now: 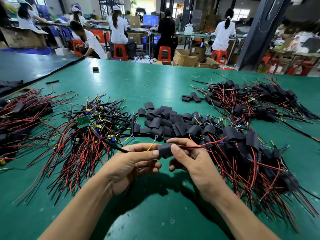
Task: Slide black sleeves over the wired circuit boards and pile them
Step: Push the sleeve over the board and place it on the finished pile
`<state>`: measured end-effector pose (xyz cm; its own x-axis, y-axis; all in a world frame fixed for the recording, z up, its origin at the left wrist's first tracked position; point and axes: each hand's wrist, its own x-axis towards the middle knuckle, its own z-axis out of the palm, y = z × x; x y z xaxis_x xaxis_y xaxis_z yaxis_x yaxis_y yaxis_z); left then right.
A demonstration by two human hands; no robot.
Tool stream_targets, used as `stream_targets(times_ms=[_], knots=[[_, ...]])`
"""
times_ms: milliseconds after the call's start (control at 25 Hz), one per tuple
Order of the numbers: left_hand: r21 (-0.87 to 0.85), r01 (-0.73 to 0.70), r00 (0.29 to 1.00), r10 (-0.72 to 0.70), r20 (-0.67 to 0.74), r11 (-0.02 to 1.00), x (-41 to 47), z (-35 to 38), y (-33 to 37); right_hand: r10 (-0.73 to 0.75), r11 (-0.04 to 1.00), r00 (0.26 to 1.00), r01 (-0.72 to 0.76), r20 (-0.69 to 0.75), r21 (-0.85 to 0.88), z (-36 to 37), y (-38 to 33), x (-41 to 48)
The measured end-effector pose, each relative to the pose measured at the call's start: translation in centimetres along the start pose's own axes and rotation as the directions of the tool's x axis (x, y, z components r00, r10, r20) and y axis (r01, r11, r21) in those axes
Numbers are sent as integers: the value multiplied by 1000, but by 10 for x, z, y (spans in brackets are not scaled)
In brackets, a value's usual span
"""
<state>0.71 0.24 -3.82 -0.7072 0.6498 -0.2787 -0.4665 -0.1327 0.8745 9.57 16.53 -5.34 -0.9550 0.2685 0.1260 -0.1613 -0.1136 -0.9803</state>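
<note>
Black sleeve [165,151] is pinched by right hand [189,164]; black cable [118,148] is gripped by left hand [133,163]. Loose sleeves [166,122] are heaped on counter [155,210].

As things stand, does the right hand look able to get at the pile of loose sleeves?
Likely yes: the pile lies just beyond the right hand, nothing between. But it pinches a sleeve, the left hand holding its wires, so it must let go first.

One head-worn wide-angle view looks forward and down — close over the left hand [133,163] and right hand [192,161], green table [121,80] beyond.
</note>
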Motion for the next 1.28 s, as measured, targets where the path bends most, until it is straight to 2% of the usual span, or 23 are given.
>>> stream_targets(times_ms=[120, 320, 520, 640, 760, 880, 960, 1080, 1200, 1280], knots=[[-1, -2, 1000, 2, 11, 1000, 1, 1, 0, 26, 996, 1000, -26, 1, 80, 1, -1, 1], [10, -16, 1000, 16, -5, 1000, 1, 1, -2, 27, 997, 1000, -26, -4, 73, 4, 1, 0], [16, -29, 999, 29, -21, 999, 1, 0, -2, 64, 994, 997, -68, 50, 84, 2, 0, 0], [31, -37, 999, 38, -29, 999, 1, -1, 0, 139, 986, 988, -144, 62, 86, 4, 0, -1], [53, -47, 999, 47, -9, 998, 2, -5, 0, 250, 967, 960, -254, 127, 15, 4, 0, -1], [41, -49, 999, 48, 14, 998, 3, -8, 1, 251, 966, 951, -257, 182, 12, 3, -2, -3], [-9, -63, 998, 64, 24, 998, 4, -9, 2, 228, 961, 966, -244, 123, 131, 6, -6, -2], [21, -88, 995, 89, -52, 996, 6, -10, 4, 246, 849, 965, -170, -89, 500, 5, -15, 4], [273, -124, 951, 192, -240, 954, 9, -15, 0, 312, 667, 900, 20, -304, 745, -15, -25, 9], [570, -147, 865, 384, -322, 809, 12, -20, -6, 354, 611, 856, 92, -376, 786, -24, -27, 10]])
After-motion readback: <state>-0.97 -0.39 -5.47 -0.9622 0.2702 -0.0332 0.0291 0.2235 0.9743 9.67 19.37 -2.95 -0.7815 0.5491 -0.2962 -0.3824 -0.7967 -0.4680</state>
